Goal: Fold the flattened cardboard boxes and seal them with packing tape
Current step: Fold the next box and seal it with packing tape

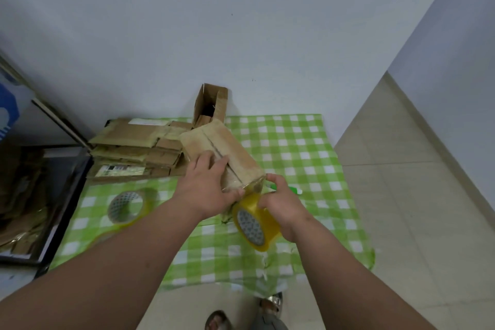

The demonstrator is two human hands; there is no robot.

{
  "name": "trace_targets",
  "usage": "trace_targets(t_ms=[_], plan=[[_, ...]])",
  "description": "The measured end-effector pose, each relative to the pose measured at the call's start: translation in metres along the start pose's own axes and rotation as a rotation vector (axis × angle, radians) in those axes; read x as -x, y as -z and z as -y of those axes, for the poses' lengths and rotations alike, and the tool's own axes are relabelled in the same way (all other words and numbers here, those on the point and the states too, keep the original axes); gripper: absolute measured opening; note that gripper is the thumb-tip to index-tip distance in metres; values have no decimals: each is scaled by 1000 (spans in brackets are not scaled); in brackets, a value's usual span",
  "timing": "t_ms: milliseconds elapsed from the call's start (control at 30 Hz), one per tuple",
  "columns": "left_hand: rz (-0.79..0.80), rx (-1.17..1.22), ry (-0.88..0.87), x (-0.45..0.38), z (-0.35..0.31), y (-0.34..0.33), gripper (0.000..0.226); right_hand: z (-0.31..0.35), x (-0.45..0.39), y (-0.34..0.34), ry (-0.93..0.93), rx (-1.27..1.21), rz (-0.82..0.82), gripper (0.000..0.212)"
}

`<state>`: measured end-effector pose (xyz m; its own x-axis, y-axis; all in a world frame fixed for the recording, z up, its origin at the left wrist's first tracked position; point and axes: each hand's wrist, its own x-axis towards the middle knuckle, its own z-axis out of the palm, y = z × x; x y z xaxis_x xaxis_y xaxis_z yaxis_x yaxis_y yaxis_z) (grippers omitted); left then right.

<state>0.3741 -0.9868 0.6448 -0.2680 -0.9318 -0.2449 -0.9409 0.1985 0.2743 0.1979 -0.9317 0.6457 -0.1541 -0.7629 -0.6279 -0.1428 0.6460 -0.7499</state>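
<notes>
- left hand (207,190) presses the folded cardboard box (222,154), fingers spread flat on top
- right hand (281,207) fingers curled round the tape roll (254,225), at the box's near end

Left hand (207,187) steadies folded box (222,154); right hand (281,205) grips tape roll (254,225), seemingly stretching tape

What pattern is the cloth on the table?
Green and white checks on the tablecloth, seen from the head view.

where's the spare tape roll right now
In the head view the spare tape roll lies on the green checked cloth at the left, just in front of the stack of flattened boxes and left of the left hand.
</notes>
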Motion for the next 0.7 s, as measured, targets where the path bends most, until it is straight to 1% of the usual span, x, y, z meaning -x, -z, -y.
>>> trace_targets(t_ms=[67,200,267,367,467,567,667,700], plan=[[15,-19,8,1,-1,0,104,-7,-1,-1,5,-28,25,74],[-30,-30,10,3,-2,-1,99,-19,-6,6,-11,-32,147,73],[-33,-25,6,3,-1,-1,97,-26,-7,13,-12,-13,208,67],[-15,-25,0,2,-2,-2,95,-33,-11,22,13,30,238,57],[-9,-28,9,1,-3,-4,93,-33,-14,25,71,103,275,29],[4,-25,22,3,-3,-6,91,-37,-15,22,131,195,289,24],[17,-13,36,4,-5,-6,89,-44,-18,19,187,358,258,15],[12,5,40,5,-6,-6,89,-47,-18,18,194,390,241,19]])
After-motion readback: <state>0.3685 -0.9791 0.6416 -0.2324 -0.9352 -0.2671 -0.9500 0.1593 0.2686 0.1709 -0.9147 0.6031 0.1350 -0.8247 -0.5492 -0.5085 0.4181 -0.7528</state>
